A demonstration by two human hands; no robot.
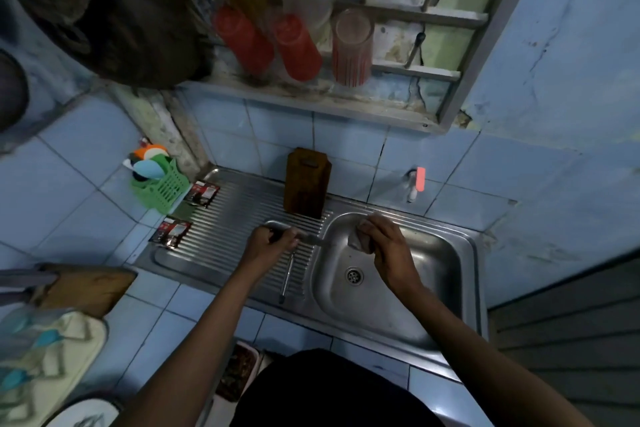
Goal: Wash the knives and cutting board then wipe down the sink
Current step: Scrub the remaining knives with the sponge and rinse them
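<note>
Blue-tiled kitchen corner, dim light, w/ a steel sink [450, 288] set in the counter: ribbed drainboard [221, 229] on the left, basin w/ round drain [354, 276] on the right.

Head view: left hand [268, 243] is over the drainboard's right part, fingers curled tight round a knife [304, 238] handle; the blade pokes right, toward the basin's left rim. Right hand [384, 246] is over the far-left part of the basin, fingers closed on a small pale wad, a cloth or sponge [358, 242], can't tell which. Wad sits just beside the blade tip; whether they touch is unclear. A 2nd utensil [287, 279], slim & metallic, lies on the drainboard near the left hand, pointing near-far; prob. another knife, blurred.

Brown cutting board [306, 184] stands upright at the far edge of the drainboard, leaning on the wall tiles. Tap [415, 184] w/ a pink-red handle comes out of the wall, far side of the basin. Green basket [161, 184] w/ coloured utensils sits at the far-left corner; two small packets [202, 194] lie on the drainboard's left edge. Wall rack above holds two red cups [298, 47] and a clear glass [352, 45]. Another wooden board [90, 286] lies on the counter far left, near side.
</note>
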